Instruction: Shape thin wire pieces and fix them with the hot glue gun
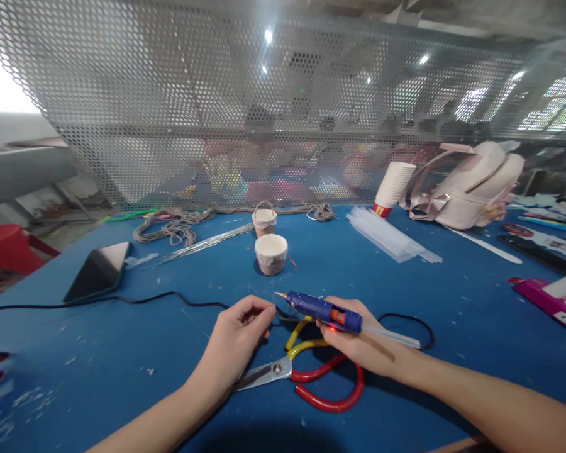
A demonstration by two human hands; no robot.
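My right hand (358, 340) grips a blue glue gun (323, 309) with its nozzle pointing left and a clear glue stick out the back. My left hand (238, 336) is pinched just left of the nozzle, its fingertips closed on something too small to name. Under both hands lie scissors (306, 374) with red and yellow handles. Two small cups, one wrapped (270, 253) and one with a rope handle (265, 220), stand further back on the blue table (170, 352).
A phone (97, 272) lies at left, with a black cable (122, 301) running across. Grey rope (174, 226), glue sticks (391, 236), stacked paper cups (392, 187), a pink backpack (471, 182) and a pink glue gun (547, 302) lie around. Perforated mesh (170, 113) closes the far side.
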